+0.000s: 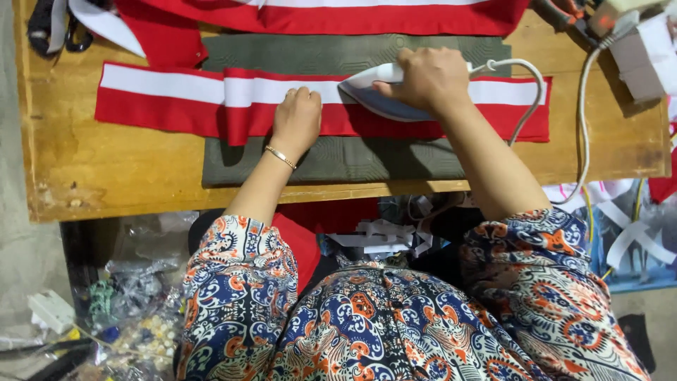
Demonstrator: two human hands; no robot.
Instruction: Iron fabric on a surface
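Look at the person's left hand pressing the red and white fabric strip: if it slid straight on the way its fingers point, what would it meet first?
Probably the grey-green patterned pressing mat beyond the red and white fabric strip under the left hand, then more red cloth.

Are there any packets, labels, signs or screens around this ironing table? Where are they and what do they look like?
Clear plastic bags: on the floor, lower left, crumpled, holding small pale and green bits.
White block: floor, far left, small and rectangular; possibly a packet, too small to tell.
No labels, signs or screens show.
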